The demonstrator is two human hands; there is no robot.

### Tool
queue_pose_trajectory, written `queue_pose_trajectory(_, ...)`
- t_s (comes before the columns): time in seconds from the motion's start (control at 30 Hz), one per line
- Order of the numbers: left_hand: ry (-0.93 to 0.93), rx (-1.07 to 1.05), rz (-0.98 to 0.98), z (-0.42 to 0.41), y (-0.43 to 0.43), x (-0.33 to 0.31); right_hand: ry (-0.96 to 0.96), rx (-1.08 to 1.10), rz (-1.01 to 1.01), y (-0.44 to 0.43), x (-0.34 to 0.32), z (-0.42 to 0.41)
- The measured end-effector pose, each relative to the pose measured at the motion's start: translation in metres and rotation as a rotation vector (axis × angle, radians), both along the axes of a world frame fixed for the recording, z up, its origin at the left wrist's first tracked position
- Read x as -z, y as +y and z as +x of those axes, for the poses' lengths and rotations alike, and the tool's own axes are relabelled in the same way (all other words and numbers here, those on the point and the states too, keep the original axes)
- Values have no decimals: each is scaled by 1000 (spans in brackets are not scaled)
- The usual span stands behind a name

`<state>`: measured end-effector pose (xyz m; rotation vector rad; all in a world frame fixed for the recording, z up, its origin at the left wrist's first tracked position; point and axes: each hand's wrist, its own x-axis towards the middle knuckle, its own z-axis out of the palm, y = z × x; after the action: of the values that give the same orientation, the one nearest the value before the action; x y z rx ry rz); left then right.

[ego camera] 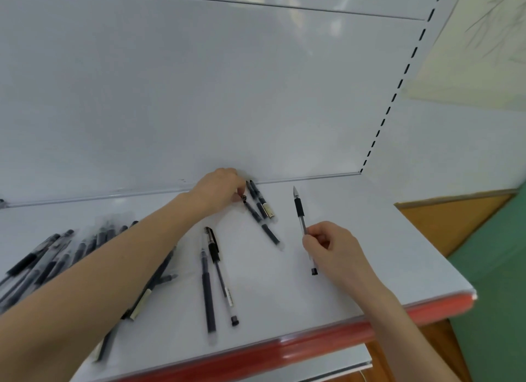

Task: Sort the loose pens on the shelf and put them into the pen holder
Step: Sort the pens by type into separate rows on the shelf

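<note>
Loose black pens lie scattered on a white shelf [355, 239]. My right hand [333, 248] pinches a clear pen with a black grip [300, 213], its tip pointing away from me. My left hand [220, 189] reaches to the shelf's back edge, its fingertips curled at the end of a small cluster of pens [260, 208]. Two pens [215, 273] lie side by side in the middle. A heap of pens [57, 256] lies at the left, partly hidden under my left forearm. No pen holder is in view.
The shelf has a red front edge strip [327, 336] and a white back panel [199, 97] with a slotted upright [398, 88] at the right. A wooden surface [455, 219] and green floor lie to the right. A lower shelf edge shows beneath.
</note>
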<state>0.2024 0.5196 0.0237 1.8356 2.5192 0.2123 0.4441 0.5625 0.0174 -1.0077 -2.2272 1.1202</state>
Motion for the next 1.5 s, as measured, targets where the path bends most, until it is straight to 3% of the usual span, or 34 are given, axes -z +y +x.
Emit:
queue_pose_trajectory(0.1, -27, -46, 21, 0, -8, -2, 15, -36, -9, -4, -3, -3)
queue_pose_trajectory(0.17, -192, -117, 197, 4, -18, -13, 43, -64, -6, -9, -6, -6)
queue_pose_trajectory(0.23, -471, -200, 429, 13, -31, -29, 99, -101, -23, -17, -11, -8)
queue_pose_trajectory(0.37, -1327, -190, 756, 39, -68, -57, 224, -232, -65, -39, -24, -13)
queue_pose_trajectory(0.47, -1511, -194, 875, 47, -91, -62, 296, -299, -18, -57, -30, -14)
queue_pose_trajectory(0.77, -1526, -238, 1033, 52, -121, -59, 268, -376, 29, -81, -37, -20)
queue_pose_trajectory(1.23, -1530, -205, 1006, 61, -124, -62, 258, -329, 34, -90, -44, -12)
queue_pose_trajectory(1.5, -1417, -165, 1008, 79, -121, -60, 324, -267, 11, -93, -43, -15)
